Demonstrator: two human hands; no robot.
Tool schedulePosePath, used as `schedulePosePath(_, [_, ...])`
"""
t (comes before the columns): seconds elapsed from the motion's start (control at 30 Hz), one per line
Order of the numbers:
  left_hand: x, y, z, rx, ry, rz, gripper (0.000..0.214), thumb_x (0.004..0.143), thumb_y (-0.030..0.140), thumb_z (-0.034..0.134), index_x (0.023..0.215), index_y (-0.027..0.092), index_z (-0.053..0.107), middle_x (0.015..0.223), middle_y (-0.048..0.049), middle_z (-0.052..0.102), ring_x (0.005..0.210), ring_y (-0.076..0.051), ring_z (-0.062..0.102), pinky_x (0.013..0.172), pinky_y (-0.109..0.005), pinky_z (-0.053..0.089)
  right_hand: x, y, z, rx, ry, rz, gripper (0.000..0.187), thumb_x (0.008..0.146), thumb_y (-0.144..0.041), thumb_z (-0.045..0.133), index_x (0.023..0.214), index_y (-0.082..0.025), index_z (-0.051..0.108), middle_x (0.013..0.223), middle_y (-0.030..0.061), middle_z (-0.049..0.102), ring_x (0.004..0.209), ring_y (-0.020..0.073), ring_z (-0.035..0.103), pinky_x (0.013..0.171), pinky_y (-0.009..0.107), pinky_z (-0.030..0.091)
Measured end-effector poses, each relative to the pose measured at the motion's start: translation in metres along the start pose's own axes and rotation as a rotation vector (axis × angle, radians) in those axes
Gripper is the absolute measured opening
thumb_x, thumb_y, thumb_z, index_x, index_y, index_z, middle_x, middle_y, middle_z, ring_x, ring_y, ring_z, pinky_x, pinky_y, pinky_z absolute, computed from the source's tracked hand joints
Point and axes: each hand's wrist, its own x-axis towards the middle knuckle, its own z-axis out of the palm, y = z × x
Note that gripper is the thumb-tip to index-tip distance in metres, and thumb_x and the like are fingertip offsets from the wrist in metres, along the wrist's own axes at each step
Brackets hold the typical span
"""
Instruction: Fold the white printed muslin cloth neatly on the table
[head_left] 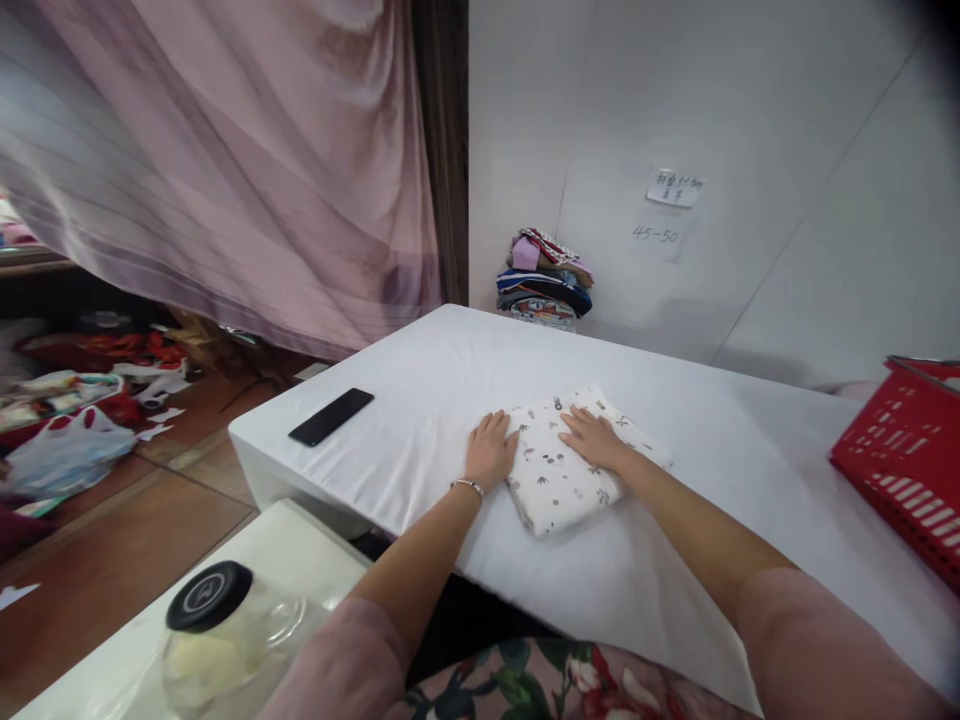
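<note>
White cotton-looking fabric with small grey and brown prints: a folded cloth lies on the table, close to its near edge, directly under and between the hands. Key relation: the left hand is at the cloth's left edge, palm down, seemingly mostly on the table, fingers pointing far. The right hand lies flat on top, toward the far right part, fingers angled far and left. Both are at contact range; the right overlaps it more. Fingers moderately spread on both, nothing pinched or gripped that I can see. Long axis: can't call it. Outline is a skewed four-sided pad, one corner toward near left, right side partly behind the forearm. Several soft layers, rounded fold at the near edge.

Table cover is smooth, white, slightly rippled near the left hand. Phone: flat black glossy slab, left, well apart. Red plastic basket, slotted walls, far right side. Near left, a clear rounded jar with a black disc lid. Far side: stack of mixed folded fabrics against a plain pale wall.
</note>
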Motion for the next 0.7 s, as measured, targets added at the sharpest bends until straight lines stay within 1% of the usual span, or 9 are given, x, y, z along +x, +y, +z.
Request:
schedulePosePath(0.07, [0.002, -0.002, 0.000, -0.028, 0.009, 0.007, 0.040, 0.091, 0.037, 0.033, 0.126, 0.022, 0.048, 0.139, -0.0033, 0.043, 0.129, -0.021, 0.033, 0.104, -0.039, 0.030, -0.012, 0.007, -0.003, -0.014, 0.064, 0.003, 0.052, 0.089, -0.048, 0.035, 0.135, -0.025, 0.039, 0.149, 0.0071, 0.025, 0.137, 0.0267, 0.015, 0.108, 0.051, 0.010])
schedulePosePath(0.13, [0.006, -0.004, -0.002, -0.050, 0.007, 0.004, 0.038, 0.091, 0.037, 0.034, 0.122, 0.023, 0.051, 0.135, -0.0027, 0.047, 0.125, -0.020, 0.038, 0.102, -0.037, 0.032, -0.030, 0.021, -0.002, -0.057, 0.213, 0.046, 0.049, 0.087, -0.043, 0.041, 0.132, -0.023, 0.043, 0.147, 0.0088, 0.029, 0.137, 0.0278, 0.017, 0.108, 0.051, 0.010])
schedulePosePath(0.2, [0.014, -0.006, -0.005, -0.062, -0.008, -0.008, 0.038, 0.091, 0.037, 0.035, 0.121, 0.022, 0.052, 0.132, -0.0032, 0.050, 0.120, -0.019, 0.043, 0.101, -0.034, 0.033, -0.049, 0.042, 0.002, -0.052, 0.376, 0.172, 0.049, 0.086, -0.039, 0.042, 0.131, -0.021, 0.044, 0.146, 0.0104, 0.029, 0.135, 0.0290, 0.020, 0.107, 0.052, 0.015])
schedulePosePath(0.27, [0.022, -0.007, -0.007, -0.053, -0.045, -0.031, 0.039, 0.091, 0.038, 0.036, 0.123, 0.021, 0.051, 0.128, -0.0050, 0.053, 0.116, -0.018, 0.047, 0.099, -0.032, 0.034, -0.065, 0.064, 0.009, 0.072, 0.484, 0.314, 0.054, 0.084, -0.042, 0.043, 0.132, -0.018, 0.041, 0.144, 0.0123, 0.033, 0.133, 0.0295, 0.025, 0.106, 0.048, 0.024])
schedulePosePath(0.33, [0.031, -0.007, -0.009, -0.026, -0.108, -0.057, 0.040, 0.091, 0.038, 0.034, 0.121, 0.019, 0.053, 0.123, -0.0068, 0.057, 0.111, -0.019, 0.050, 0.095, -0.031, 0.036, -0.076, 0.081, 0.018, 0.285, 0.509, 0.450, 0.062, 0.082, -0.047, 0.044, 0.136, -0.016, 0.037, 0.140, 0.0133, 0.039, 0.128, 0.0286, 0.036, 0.103, 0.043, 0.032])
schedulePosePath(0.4, [0.037, -0.006, -0.010, -0.001, -0.165, -0.077, 0.039, 0.091, 0.039, 0.034, 0.115, 0.019, 0.057, 0.115, -0.0074, 0.061, 0.106, -0.020, 0.052, 0.092, -0.030, 0.038, -0.081, 0.089, 0.026, 0.457, 0.512, 0.541, 0.070, 0.078, -0.051, 0.048, 0.137, -0.016, 0.034, 0.137, 0.0130, 0.043, 0.123, 0.0283, 0.043, 0.102, 0.040, 0.036])
schedulePosePath(0.47, [0.041, -0.006, -0.010, 0.008, -0.189, -0.095, 0.037, 0.091, 0.039, 0.034, 0.110, 0.019, 0.060, 0.111, -0.0074, 0.062, 0.104, -0.020, 0.053, 0.089, -0.029, 0.039, -0.079, 0.089, 0.032, 0.545, 0.543, 0.570, 0.072, 0.075, -0.052, 0.051, 0.137, -0.019, 0.036, 0.135, 0.0112, 0.045, 0.121, 0.0281, 0.045, 0.102, 0.039, 0.036])
schedulePosePath(0.57, [0.040, -0.005, -0.009, 0.015, -0.195, -0.135, 0.036, 0.090, 0.039, 0.036, 0.107, 0.019, 0.061, 0.109, -0.0083, 0.062, 0.103, -0.021, 0.054, 0.085, -0.029, 0.040, -0.065, 0.086, 0.034, 0.568, 0.619, 0.565, 0.066, 0.073, -0.043, 0.053, 0.133, -0.020, 0.041, 0.133, 0.0084, 0.047, 0.119, 0.0272, 0.046, 0.101, 0.037, 0.037])
schedulePosePath(0.7, [0.026, -0.001, -0.009, 0.043, -0.177, -0.197, 0.036, 0.089, 0.039, 0.036, 0.105, 0.017, 0.061, 0.108, -0.0100, 0.061, 0.102, -0.022, 0.053, 0.083, -0.031, 0.041, -0.030, 0.087, 0.020, 0.574, 0.631, 0.520, 0.068, 0.070, -0.032, 0.053, 0.135, -0.017, 0.038, 0.132, 0.0082, 0.047, 0.118, 0.0264, 0.047, 0.100, 0.037, 0.037])
